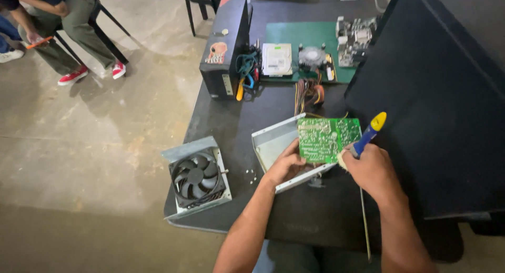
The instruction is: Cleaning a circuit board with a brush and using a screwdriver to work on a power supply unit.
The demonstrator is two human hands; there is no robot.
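Observation:
My left hand (286, 165) grips the lower left edge of a green circuit board (329, 139), which is tilted up out of a grey metal casing (273, 141) on the black table (252, 115). My right hand (371, 170) is closed around a screwdriver with a blue and yellow handle (370, 132); its handle points up and to the right, beside the board's right edge. A bundle of coloured wires (309, 94) runs from behind the board.
A grey cover with a black fan (199, 179) lies at the table's left edge. A black computer case (226, 47), a drive (276, 59), a cooler fan (312, 56) and a motherboard (355, 39) sit further back on a green mat. A seated person (63, 20) is at the far left.

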